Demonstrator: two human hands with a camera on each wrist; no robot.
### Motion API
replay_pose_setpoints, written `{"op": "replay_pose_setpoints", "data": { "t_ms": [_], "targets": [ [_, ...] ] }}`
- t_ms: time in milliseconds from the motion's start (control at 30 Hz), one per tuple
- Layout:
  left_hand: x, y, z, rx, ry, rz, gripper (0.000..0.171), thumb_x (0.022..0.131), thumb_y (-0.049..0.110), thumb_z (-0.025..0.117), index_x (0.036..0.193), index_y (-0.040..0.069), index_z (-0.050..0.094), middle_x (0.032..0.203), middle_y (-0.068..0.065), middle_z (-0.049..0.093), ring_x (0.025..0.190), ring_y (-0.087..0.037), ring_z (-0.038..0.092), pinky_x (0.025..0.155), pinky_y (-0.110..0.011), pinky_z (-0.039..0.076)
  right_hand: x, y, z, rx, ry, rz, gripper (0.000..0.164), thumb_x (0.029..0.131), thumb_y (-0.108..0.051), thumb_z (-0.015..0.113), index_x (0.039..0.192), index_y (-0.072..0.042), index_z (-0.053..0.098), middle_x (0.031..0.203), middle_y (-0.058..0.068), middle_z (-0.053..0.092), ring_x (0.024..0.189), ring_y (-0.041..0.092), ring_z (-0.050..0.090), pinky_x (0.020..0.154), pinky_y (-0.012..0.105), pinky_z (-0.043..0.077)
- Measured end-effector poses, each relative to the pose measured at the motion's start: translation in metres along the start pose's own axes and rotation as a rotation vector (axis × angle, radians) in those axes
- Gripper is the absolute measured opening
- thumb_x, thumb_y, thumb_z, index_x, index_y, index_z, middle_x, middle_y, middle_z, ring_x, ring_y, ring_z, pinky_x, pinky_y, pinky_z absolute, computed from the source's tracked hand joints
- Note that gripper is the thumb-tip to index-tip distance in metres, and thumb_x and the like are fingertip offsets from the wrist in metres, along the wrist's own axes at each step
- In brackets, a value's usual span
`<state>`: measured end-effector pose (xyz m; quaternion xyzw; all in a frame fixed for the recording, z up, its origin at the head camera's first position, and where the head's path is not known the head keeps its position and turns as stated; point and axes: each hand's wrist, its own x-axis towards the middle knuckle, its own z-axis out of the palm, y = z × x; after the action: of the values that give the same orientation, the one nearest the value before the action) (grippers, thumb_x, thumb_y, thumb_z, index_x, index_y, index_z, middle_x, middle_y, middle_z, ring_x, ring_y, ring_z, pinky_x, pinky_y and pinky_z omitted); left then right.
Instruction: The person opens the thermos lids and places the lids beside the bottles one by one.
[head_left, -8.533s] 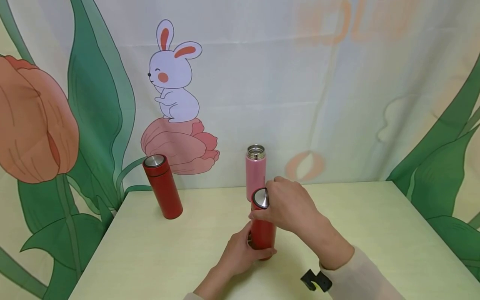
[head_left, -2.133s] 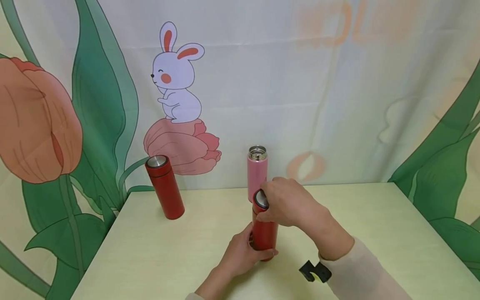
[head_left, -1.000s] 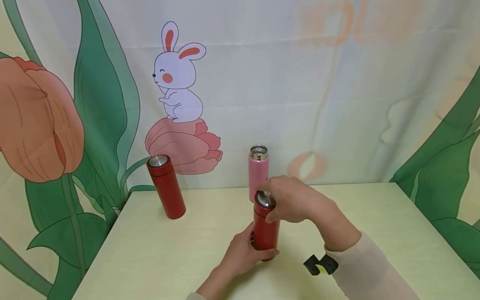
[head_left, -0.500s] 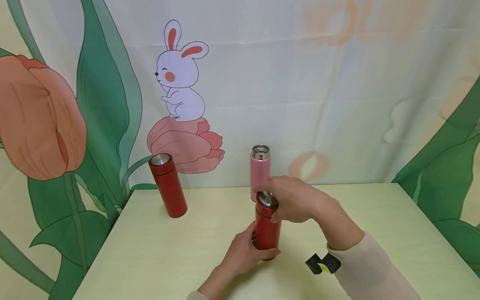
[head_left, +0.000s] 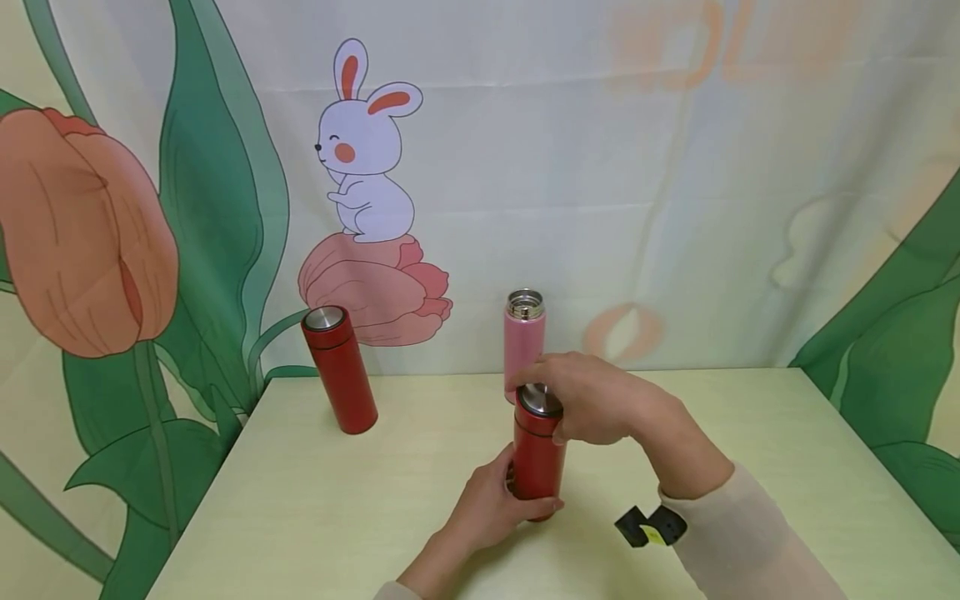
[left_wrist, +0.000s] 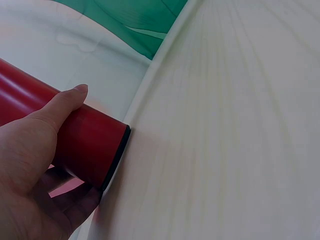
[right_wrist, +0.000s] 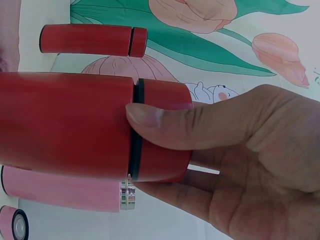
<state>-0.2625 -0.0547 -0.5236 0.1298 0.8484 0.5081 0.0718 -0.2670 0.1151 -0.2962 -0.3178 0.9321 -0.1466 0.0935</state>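
Observation:
A red thermos (head_left: 537, 467) stands upright on the table, near the middle. My left hand (head_left: 487, 504) grips it low on the body; in the left wrist view the thumb lies along one side and the fingers curl round the other. Its red lid (right_wrist: 162, 95), with a silver top, sits on the thermos, a dark ring showing at the seam. Thumb and fingers of my right hand (head_left: 596, 400) hold this lid from opposite sides, the thumb tip reaching over the seam. Just behind stands a pink thermos (head_left: 523, 342) with a bare metal mouth.
Another red thermos (head_left: 343, 375), lidded, stands at the back left of the table (head_left: 300, 517). The right wrist view also shows a pink lid (right_wrist: 11, 222) near the pink thermos. A printed curtain (head_left: 480, 167) hangs behind the table's far edge.
My right hand has turned a little on the lid, and more of the silver top and the seam now shows. The left hand keeps its grip. The head view has shifted slightly.

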Motion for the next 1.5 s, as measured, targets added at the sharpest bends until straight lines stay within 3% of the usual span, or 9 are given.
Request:
{"op": "replay_pose_setpoints", "data": {
  "t_ms": [600, 933, 1033, 1200, 1333, 1500],
  "targets": [
    [0.001, 0.003, 0.001, 0.015, 0.018, 0.027, 0.073, 0.08, 0.054, 0.086, 0.141, 0.029, 0.053, 0.119, 0.008, 0.073, 0.107, -0.01, 0.069, 0.094, -0.038, 0.056, -0.003, 0.003, -0.001, 0.064, -0.017, 0.03, 0.069, 0.079, 0.01, 0.078, 0.136, -0.025, 0.061, 0.128, -0.003, 0.064, 0.12, 0.02, 0.06, 0.099, 0.041, 0.053],
    [0.0, 0.001, 0.002, 0.011, 0.008, 0.006, 0.075, 0.08, 0.054, 0.086, 0.142, 0.028, 0.052, 0.122, 0.008, 0.072, 0.11, -0.012, 0.068, 0.097, -0.041, 0.056, -0.004, 0.009, 0.005, 0.109, -0.006, -0.02, 0.072, 0.079, 0.008, 0.077, 0.142, -0.024, 0.059, 0.132, -0.002, 0.063, 0.122, 0.02, 0.06, 0.099, 0.041, 0.053],
    [0.0, 0.001, 0.002, 0.017, 0.007, -0.004, 0.077, 0.08, 0.054, 0.086, 0.144, 0.029, 0.051, 0.123, 0.009, 0.071, 0.112, -0.012, 0.067, 0.099, -0.041, 0.055, -0.004, 0.009, 0.006, 0.106, -0.001, -0.016, 0.073, 0.078, 0.001, 0.083, 0.142, -0.023, 0.057, 0.132, -0.001, 0.062, 0.122, 0.02, 0.06, 0.098, 0.041, 0.054],
    [-0.001, 0.0, 0.002, 0.013, 0.003, -0.011, 0.078, 0.081, 0.053, 0.086, 0.146, 0.031, 0.049, 0.126, 0.01, 0.07, 0.115, -0.013, 0.066, 0.102, -0.042, 0.055, -0.005, 0.005, 0.006, 0.026, 0.048, 0.029, 0.077, 0.077, -0.025, 0.092, 0.144, -0.023, 0.054, 0.126, -0.002, 0.061, 0.115, 0.019, 0.063, 0.095, 0.041, 0.056],
    [0.0, 0.001, 0.002, 0.004, -0.001, -0.007, 0.079, 0.081, 0.053, 0.086, 0.147, 0.033, 0.048, 0.127, 0.01, 0.069, 0.115, -0.013, 0.066, 0.102, -0.042, 0.055, -0.007, 0.001, 0.004, -0.047, 0.076, 0.101, 0.083, 0.076, -0.045, 0.092, 0.146, -0.025, 0.053, 0.117, -0.002, 0.063, 0.106, 0.017, 0.064, 0.088, 0.04, 0.056],
    [0.0, 0.001, 0.001, -0.001, 0.012, 0.015, 0.081, 0.08, 0.052, 0.087, 0.149, 0.032, 0.047, 0.123, 0.008, 0.07, 0.11, -0.012, 0.067, 0.096, -0.039, 0.057, -0.007, -0.007, 0.004, -0.115, 0.097, 0.184, 0.088, 0.075, -0.061, 0.086, 0.145, -0.018, 0.056, 0.11, -0.001, 0.066, 0.101, 0.017, 0.065, 0.082, 0.037, 0.055]
  ]
}}
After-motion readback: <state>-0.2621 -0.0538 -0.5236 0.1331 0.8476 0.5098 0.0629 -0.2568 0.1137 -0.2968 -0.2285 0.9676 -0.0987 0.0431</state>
